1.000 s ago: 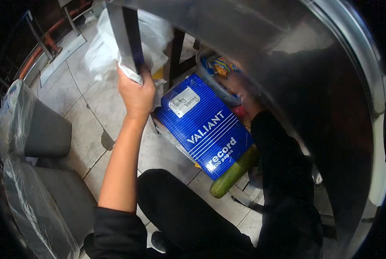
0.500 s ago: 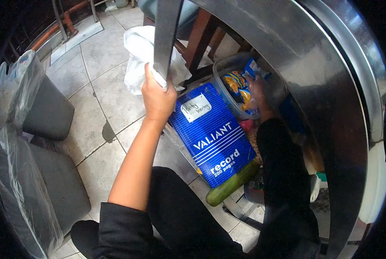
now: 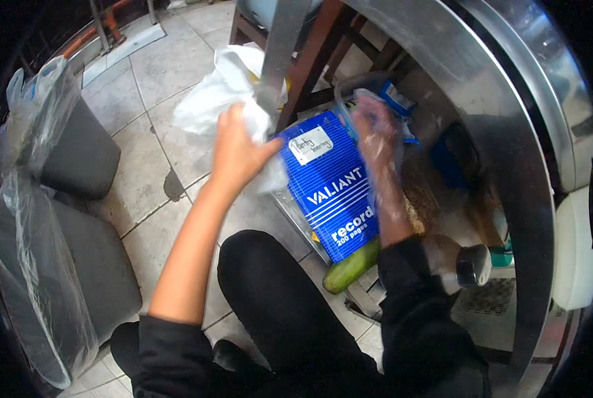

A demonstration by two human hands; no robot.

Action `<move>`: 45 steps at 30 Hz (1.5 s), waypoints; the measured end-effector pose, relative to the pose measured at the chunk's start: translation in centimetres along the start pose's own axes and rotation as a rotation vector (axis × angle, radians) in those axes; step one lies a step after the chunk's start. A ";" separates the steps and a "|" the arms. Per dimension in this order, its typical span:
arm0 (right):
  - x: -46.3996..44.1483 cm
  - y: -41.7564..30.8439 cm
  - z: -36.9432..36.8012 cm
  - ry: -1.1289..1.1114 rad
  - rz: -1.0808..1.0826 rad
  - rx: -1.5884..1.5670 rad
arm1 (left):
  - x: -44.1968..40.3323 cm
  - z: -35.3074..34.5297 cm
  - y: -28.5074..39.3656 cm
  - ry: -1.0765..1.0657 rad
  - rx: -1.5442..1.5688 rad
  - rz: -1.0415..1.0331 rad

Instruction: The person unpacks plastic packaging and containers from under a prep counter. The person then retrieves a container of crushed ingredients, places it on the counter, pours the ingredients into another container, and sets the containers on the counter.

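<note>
My left hand (image 3: 238, 149) has its thumb spread from the fingers, and its fingertips meet a crumpled white plastic bag (image 3: 207, 99) beside a metal table leg (image 3: 278, 63). Motion blurs my right hand (image 3: 376, 129), which is at a clear plastic tub (image 3: 349, 89); clear plastic shows around its fingers, and what they hold cannot be made out. Between the hands lies a blue record book (image 3: 329, 186) with a white label. A green, cucumber-like vegetable (image 3: 353, 268) touches the book's lower end. Blue packets (image 3: 397, 99) are at the tub's right side.
Two grey bins (image 3: 80, 149) with clear liners stand at the left. The curved steel edge (image 3: 509, 106) of a table arches over the right side. Beneath it are a dark-lidded jar (image 3: 472, 265) and a blue item (image 3: 450, 156). A brown wooden stool (image 3: 313, 56) stands behind the leg.
My left hand has loosened from the table leg, its thumb now spread. The white bag has shifted left. My right hand has moved left within the view, with clear plastic around it.
</note>
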State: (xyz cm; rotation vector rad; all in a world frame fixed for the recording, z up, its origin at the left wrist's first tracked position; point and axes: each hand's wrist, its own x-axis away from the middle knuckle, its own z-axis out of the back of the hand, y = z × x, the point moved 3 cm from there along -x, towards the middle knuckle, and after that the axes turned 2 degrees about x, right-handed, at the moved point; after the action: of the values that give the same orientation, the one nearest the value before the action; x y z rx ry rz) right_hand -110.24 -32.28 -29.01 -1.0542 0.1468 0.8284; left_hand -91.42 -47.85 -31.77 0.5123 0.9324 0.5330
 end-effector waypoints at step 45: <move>-11.6 -29.1 3.5 0.135 0.594 1.239 | 14.5 16.1 -3.8 -0.150 1.036 0.826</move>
State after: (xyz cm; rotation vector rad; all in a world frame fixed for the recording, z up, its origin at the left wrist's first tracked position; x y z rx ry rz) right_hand -99.92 -42.28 -0.96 0.1402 0.9833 0.9549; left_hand -69.92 -44.56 -34.92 1.8950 0.7734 0.7029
